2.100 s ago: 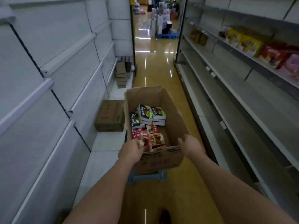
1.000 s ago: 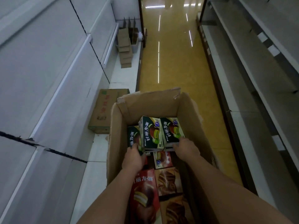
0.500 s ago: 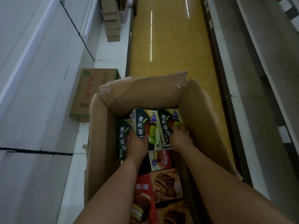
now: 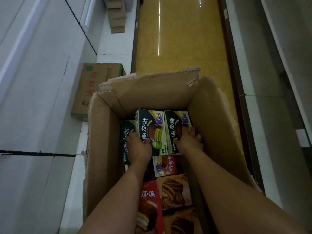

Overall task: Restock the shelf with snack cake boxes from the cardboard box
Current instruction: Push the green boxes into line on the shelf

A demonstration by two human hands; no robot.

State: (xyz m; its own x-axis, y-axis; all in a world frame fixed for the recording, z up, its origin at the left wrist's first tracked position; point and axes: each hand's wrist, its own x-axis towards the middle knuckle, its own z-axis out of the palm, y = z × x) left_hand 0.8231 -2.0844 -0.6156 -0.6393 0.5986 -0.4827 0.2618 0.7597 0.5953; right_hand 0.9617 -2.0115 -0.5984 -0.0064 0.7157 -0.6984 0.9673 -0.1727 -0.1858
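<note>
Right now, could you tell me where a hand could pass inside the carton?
Free: the gap between the green boxes and the carton's far wall. Crowded: the near half, packed with red boxes and brown boxes.

Tall brown cardboard box walls (image 4: 211, 125) hem the green snack cake boxes (image 4: 152, 130) closely, leaving only the open top free.

Open cardboard box (image 4: 104, 149), flaps torn, in a yellow-floored aisle. Left hand (image 4: 139, 147) grips the near left edge of one green snack cake box (image 4: 152, 130); right hand (image 4: 189, 140) grips the second green box (image 4: 175, 125) touching it on the right. Nearer than both grips: red boxes (image 4: 150, 205), brown boxes (image 4: 175, 193). Left of the grips, outside: closed carton (image 4: 96, 88).
</note>
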